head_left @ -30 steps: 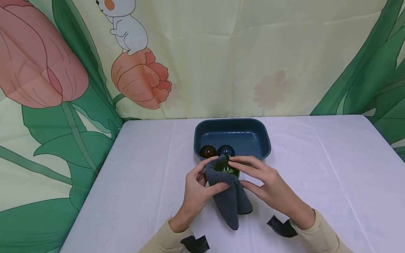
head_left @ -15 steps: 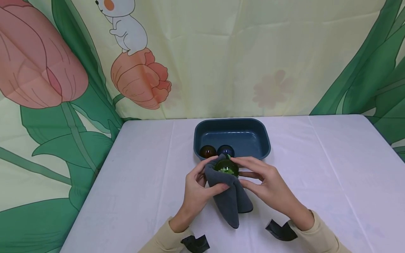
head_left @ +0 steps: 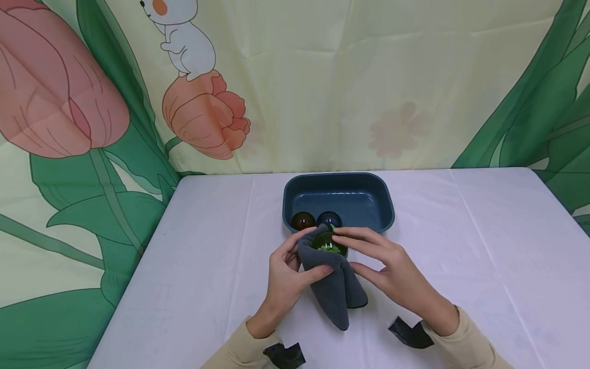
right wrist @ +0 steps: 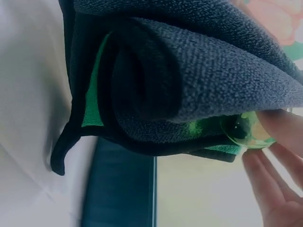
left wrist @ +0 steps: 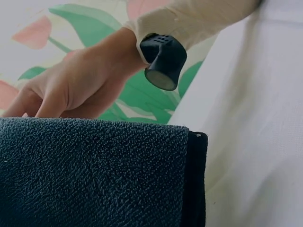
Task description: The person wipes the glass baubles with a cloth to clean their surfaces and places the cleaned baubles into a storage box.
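In the head view, a green glass ball [head_left: 328,245] sits in a dark grey towelling cloth [head_left: 328,279], whose ends hang toward the near side. My left hand [head_left: 287,277] grips the cloth around the ball, thumb on the near side and fingers mostly hidden behind. My right hand [head_left: 387,259] holds the ball from the right, with fingertips on its upper right and the thumb lower at the cloth. The right wrist view shows fingers [right wrist: 265,182] touching the glass ball [right wrist: 248,130] under the cloth's fold. The cloth [left wrist: 94,170] hides part of my left hand in the left wrist view.
Behind the hands stands a dark blue rectangular tray [head_left: 338,180] on a white-covered table [head_left: 221,256]. A brown ball [head_left: 303,221] and a dark blue ball [head_left: 329,219] lie in its near left part. A printed curtain [head_left: 322,102] hangs behind the table.
My right fingers drew back to the ball's right side half a second ago and now lie over its upper right again. The left hand stays in place; the cloth's hanging end has risen slightly.
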`<state>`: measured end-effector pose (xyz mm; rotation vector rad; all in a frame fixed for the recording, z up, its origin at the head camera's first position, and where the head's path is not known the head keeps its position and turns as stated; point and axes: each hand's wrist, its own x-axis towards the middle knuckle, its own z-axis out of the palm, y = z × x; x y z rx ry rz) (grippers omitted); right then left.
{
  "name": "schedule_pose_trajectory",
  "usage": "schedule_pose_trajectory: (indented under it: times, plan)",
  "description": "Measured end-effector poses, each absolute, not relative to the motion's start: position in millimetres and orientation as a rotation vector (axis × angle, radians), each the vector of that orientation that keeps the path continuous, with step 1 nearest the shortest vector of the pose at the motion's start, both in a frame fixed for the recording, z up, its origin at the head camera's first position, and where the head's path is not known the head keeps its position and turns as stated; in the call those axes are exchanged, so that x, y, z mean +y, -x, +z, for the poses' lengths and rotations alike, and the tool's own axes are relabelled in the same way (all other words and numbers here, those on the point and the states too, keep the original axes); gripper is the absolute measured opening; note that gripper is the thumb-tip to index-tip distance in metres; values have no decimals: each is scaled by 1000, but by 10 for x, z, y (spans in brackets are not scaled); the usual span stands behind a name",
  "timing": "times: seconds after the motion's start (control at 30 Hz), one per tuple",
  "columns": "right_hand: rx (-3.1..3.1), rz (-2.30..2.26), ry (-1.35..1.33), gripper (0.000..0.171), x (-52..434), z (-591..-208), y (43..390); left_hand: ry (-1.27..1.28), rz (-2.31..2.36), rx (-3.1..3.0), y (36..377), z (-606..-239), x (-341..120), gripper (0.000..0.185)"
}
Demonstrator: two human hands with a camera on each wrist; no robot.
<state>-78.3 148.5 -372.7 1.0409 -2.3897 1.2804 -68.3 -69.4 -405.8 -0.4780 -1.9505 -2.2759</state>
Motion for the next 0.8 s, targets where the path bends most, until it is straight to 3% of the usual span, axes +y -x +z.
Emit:
schedule_pose_trajectory:
  times: [0.37,0.8]
  plan:
    - [-2357,1284,-1035,76,1480,-3734,780,471,-2269,-1992,680,-4054,-697,66]
    - [-2500,1698,-918,56,1507,-3758,810,476,-2249,-1989,679,-4071,-688,65]
